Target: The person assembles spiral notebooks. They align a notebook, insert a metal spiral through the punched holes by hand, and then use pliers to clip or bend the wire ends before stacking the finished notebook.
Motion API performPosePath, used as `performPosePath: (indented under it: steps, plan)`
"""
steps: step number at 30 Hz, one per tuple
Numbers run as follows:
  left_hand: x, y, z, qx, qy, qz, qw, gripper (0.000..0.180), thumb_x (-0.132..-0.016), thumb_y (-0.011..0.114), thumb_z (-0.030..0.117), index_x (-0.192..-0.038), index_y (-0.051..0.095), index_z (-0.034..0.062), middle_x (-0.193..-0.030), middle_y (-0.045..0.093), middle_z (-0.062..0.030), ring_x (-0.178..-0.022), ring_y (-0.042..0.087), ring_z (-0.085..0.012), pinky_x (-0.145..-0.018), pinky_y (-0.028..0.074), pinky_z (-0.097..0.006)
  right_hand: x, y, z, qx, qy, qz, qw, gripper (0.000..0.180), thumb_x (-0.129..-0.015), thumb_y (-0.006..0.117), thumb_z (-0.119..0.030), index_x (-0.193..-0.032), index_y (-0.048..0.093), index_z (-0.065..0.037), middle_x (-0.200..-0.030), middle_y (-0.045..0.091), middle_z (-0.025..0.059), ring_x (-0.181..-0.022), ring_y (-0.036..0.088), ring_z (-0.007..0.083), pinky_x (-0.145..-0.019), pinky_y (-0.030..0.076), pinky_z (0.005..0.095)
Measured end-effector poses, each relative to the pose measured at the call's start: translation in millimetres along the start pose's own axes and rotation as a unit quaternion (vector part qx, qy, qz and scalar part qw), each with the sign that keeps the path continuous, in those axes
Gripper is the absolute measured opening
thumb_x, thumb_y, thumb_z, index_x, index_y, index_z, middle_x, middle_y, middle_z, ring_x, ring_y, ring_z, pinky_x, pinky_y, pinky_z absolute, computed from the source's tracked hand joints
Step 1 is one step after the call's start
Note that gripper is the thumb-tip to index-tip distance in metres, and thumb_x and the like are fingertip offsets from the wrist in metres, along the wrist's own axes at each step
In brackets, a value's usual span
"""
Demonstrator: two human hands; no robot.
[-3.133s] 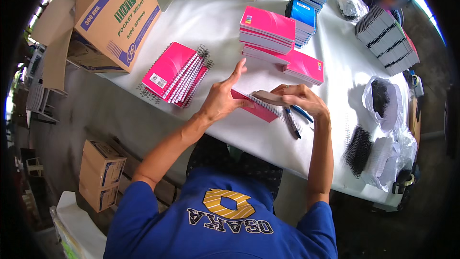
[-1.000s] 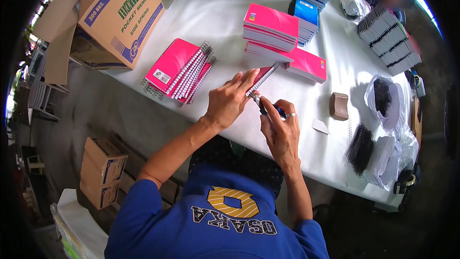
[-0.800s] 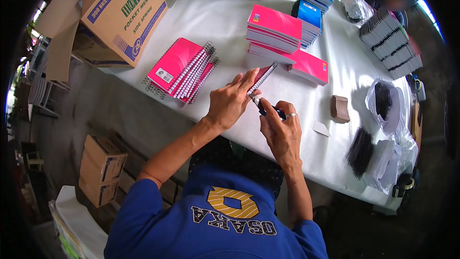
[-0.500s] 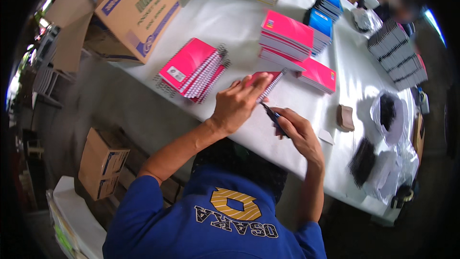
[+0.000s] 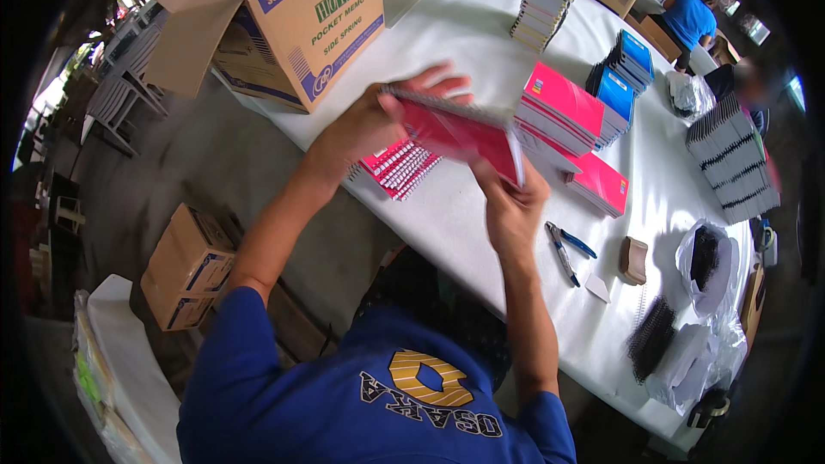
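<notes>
A pink spiral notebook (image 5: 460, 131) is raised above the table and tilted, slightly blurred. My left hand (image 5: 365, 129) grips its spiral-bound end, thumb in front and other fingers spread behind. At the opposite end, my right hand (image 5: 516, 198) pinches a lower corner. Below and behind the left hand lies a pile of pink spiral notebooks (image 5: 400, 174), partly hidden by the hand and the raised notebook. Blue-handled pliers (image 5: 564, 249) rest on the white table to the right of my right hand.
An open cardboard box (image 5: 318, 26) stands at the far left. Stacked pink pads (image 5: 559, 107), blue notebooks (image 5: 617, 96) and a tall notebook stack (image 5: 546, 0) sit farther back. To the right are a brown block (image 5: 634, 259), black wire coils (image 5: 653, 337) and a plastic bag (image 5: 709, 266).
The pliers have left my right hand and now lie on the table. That hand has taken the notebook's corner. The notebook has been lifted and turned, its spiral end toward my left hand.
</notes>
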State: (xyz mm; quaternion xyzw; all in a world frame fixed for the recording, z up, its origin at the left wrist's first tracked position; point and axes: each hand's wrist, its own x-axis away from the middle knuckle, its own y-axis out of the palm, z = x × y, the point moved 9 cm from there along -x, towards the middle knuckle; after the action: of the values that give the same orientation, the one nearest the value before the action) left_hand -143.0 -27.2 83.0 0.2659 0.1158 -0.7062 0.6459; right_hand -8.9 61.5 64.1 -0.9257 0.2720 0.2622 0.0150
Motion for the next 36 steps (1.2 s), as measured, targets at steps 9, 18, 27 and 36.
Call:
performPosePath:
  steps: [9, 18, 27, 36]
  plan:
    - [86.1, -120.0, -27.2, -0.173, -0.341, 0.234, 0.894, 0.075, -0.095, 0.064, 0.035, -0.148, 0.029, -0.0065, -0.14, 0.051, -0.0169, -0.122, 0.052, -0.0169, -0.103, 0.042, -0.029, -0.8, 113.4, 6.1, 0.463, -0.193, -0.225, 0.835, 0.044, -0.077, 0.076, -0.022, -0.12, 0.066, -0.016, -0.129, 0.061, 0.0079, -0.121, 0.053, 0.0263, -0.106, 0.036, 0.0449]
    - [86.0, -107.5, -23.0, -0.209, -0.336, 0.266, 0.879, 0.064, -0.089, 0.067, 0.007, -0.144, 0.037, -0.006, -0.133, 0.056, -0.0163, -0.113, 0.057, -0.0148, -0.098, 0.045, -0.027, -20.8, -288.9, 6.2, 0.684, 0.093, 0.256, 0.677, 0.033, -0.081, 0.079, -0.027, -0.102, 0.069, -0.003, -0.095, 0.068, 0.0111, -0.089, 0.064, 0.02, -0.079, 0.05, 0.0329]
    - [66.8, -107.4, -11.1, -0.548, -0.286, 0.2, 0.76, 0.064, -0.089, 0.068, 0.022, -0.145, 0.042, 0.003, -0.142, 0.048, -0.0228, -0.132, 0.047, -0.0326, -0.107, 0.039, -0.04, -0.5, -390.0, 112.3, 0.366, 0.367, 0.15, 0.842, 0.028, -0.078, 0.08, -0.027, -0.077, 0.07, 0.0, -0.055, 0.054, -0.0001, -0.045, 0.048, 0.0085, -0.042, 0.036, 0.0234]
    - [-46.3, 63.4, -33.1, -0.71, -0.029, 0.16, 0.685, 0.074, -0.085, 0.071, 0.02, -0.149, 0.036, 0.0151, -0.156, 0.028, -0.0166, -0.144, 0.018, -0.0492, -0.111, 0.021, -0.064, 3.2, -417.7, 69.9, 0.482, 0.27, 0.206, 0.808, 0.022, -0.077, 0.077, -0.019, -0.082, 0.069, 0.001, -0.062, 0.056, 0.0025, -0.055, 0.051, 0.0111, -0.056, 0.045, 0.024]
